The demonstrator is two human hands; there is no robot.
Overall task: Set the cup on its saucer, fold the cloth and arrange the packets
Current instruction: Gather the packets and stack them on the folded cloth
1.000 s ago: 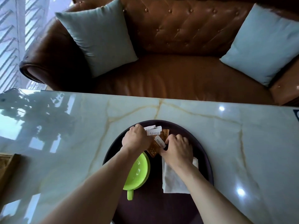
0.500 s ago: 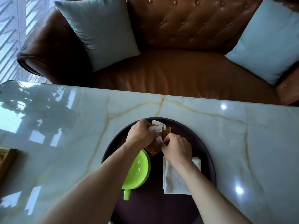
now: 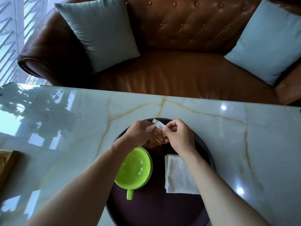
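Observation:
A dark round tray [image 3: 209,154] lies on the marble table. At its far end I hold a fanned bunch of brown packets [image 3: 158,137] with white labelled tops. My left hand [image 3: 140,133] grips them from the left, and my right hand [image 3: 180,136] pinches them from the right. A lime green cup [image 3: 136,168] with its handle towards me stands on the tray under my left forearm; whether a saucer is beneath it is unclear. A folded white cloth [image 3: 176,175] lies on the tray to the cup's right, partly under my right forearm.
The pale marble table [image 3: 73,136] stretches wide on both sides of the tray. A wooden object [image 3: 7,163] sits at the left edge. Beyond the table's far edge is a brown leather sofa [image 3: 171,75] with two light blue cushions [image 3: 101,33].
Both hands have lifted the packets slightly and drawn them into a tighter fan; my right hand shifted from on top of them to pinching their right side. Cup and cloth stay put.

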